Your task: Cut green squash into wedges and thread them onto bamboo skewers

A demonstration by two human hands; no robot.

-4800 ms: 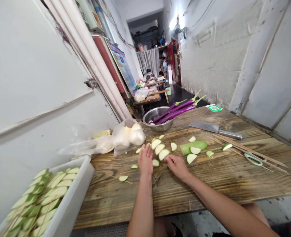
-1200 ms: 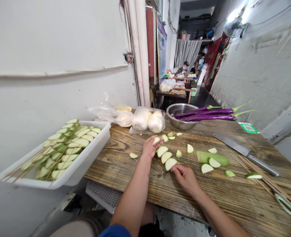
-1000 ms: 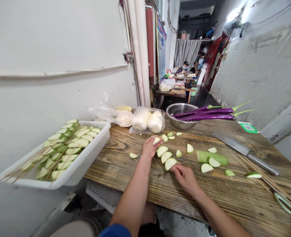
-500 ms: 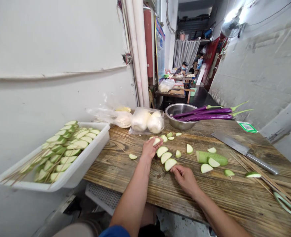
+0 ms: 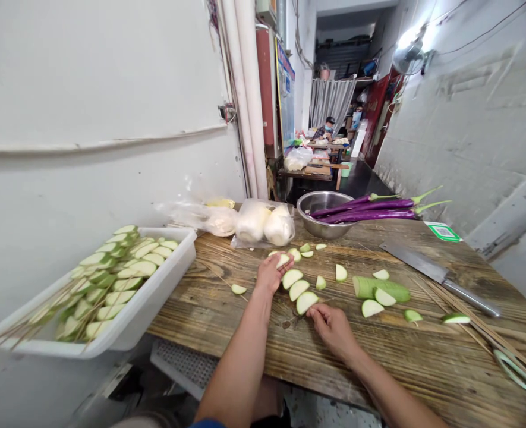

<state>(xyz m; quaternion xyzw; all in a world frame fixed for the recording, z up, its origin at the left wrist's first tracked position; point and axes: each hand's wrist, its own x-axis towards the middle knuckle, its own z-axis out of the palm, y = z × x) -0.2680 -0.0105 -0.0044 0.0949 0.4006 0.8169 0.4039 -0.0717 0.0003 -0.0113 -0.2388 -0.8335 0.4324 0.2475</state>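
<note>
Just nearer than a steel bowl (image 5: pixel 325 232), a row of pale green slices (image 5: pixel 299 290) is flanked by two bare hands.

At the row's far end, a slice (image 5: pixel 283 260) is rested against the fingers of the left hand (image 5: pixel 271 274), half open; at the near end, the right hand (image 5: pixel 331 330) is closed in a pinch, though whether a stick is gripped cannot be told. Well left of the bowl, a white tub (image 5: pixel 173 276) is heaped with slices threaded on sticks. To its right and nearer, loose slices (image 5: pixel 340 273) and a squash piece (image 5: pixel 400 290) are left unthreaded; much seems done, some remains.
</note>
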